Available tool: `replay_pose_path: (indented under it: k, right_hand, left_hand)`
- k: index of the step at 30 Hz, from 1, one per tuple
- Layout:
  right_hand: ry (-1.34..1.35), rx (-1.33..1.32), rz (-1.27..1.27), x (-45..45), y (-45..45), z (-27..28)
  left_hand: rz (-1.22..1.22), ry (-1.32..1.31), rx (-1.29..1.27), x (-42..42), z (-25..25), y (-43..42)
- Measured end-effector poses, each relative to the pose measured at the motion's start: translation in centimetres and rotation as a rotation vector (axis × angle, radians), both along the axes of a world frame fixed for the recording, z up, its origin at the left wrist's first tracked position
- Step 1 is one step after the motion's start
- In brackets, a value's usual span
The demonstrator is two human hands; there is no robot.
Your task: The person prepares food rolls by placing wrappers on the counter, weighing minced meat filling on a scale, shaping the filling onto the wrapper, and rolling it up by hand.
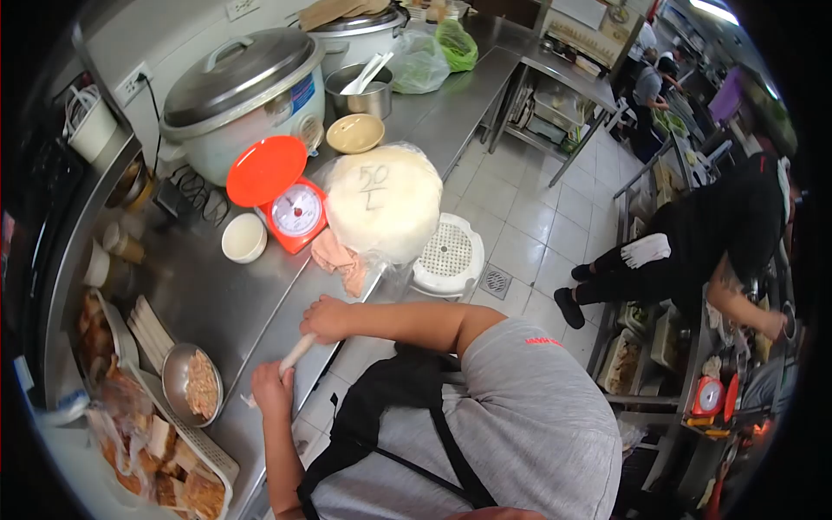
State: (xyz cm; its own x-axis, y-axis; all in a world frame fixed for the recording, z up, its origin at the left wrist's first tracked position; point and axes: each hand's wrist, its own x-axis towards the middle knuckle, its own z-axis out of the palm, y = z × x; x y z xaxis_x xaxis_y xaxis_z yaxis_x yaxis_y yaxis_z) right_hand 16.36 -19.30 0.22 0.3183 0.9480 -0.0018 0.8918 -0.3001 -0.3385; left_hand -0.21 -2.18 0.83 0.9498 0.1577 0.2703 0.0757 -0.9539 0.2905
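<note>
A pale, slim roll (298, 354) stretches between my two hands over the front edge of the steel counter. My left hand (272, 388) is closed round its lower end, and my right hand (326, 319) grips the upper end. A small white scrap lies on the counter beside my left hand. To the left, a metal bowl (179, 392) holds a pinkish minced filling (202, 387). Several similar pale rolls (149, 331) lie side by side behind that bowl. Beyond my right hand are a crumpled pink cloth (340, 260) and a large round plastic-wrapped stack (381, 204) marked 50.
A red kitchen scale (297, 213), white bowl (244, 238), tan bowl (355, 133) and large lidded cooker (243, 95) stand on the counter. A white basket (212, 451) of browned food sits at lower left. A white stool (448, 256) is by the counter. Co-workers (724, 225) stand at right.
</note>
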Motion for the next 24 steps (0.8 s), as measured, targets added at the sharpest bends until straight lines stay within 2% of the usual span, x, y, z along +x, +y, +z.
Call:
replay_pose_path:
  k: [3,6,8,11,14,17,20,23,24]
  right_hand:
    - [0.341,0.050,0.070,2.9,-0.5,0.5]
    - [0.487,0.118,-0.040,5.1,-1.1,5.2]
    - [0.463,0.263,-0.060,5.3,-1.5,9.4]
    - [0.512,0.459,-0.014,5.3,-1.3,14.0]
    - [0.498,0.571,0.069,4.5,0.0,17.1]
    - [0.394,0.647,0.119,3.4,1.2,18.9]
    - [0.322,0.692,0.134,2.1,1.5,20.2]
    - [0.252,0.788,0.135,2.6,1.4,20.1]
    - [0.235,0.871,0.151,2.9,1.2,19.7]
  left_hand:
    - [-0.057,0.022,-0.104,1.2,0.6,-0.4]
    - [0.000,0.081,-0.308,2.3,0.5,-0.5]
    - [0.065,0.141,-0.512,2.9,0.6,-0.5]
    - [0.054,0.175,-0.606,4.3,5.3,-3.2]
    - [0.042,0.089,-0.931,6.0,4.2,-3.4]
    - [-0.102,-0.135,-1.191,8.0,6.7,-5.7]
    - [-0.078,-0.367,-1.119,10.1,7.2,-5.5]
    - [-0.094,-0.659,-1.193,11.4,12.3,-8.2]
    - [-0.147,-0.620,-1.109,12.0,12.9,-7.9]
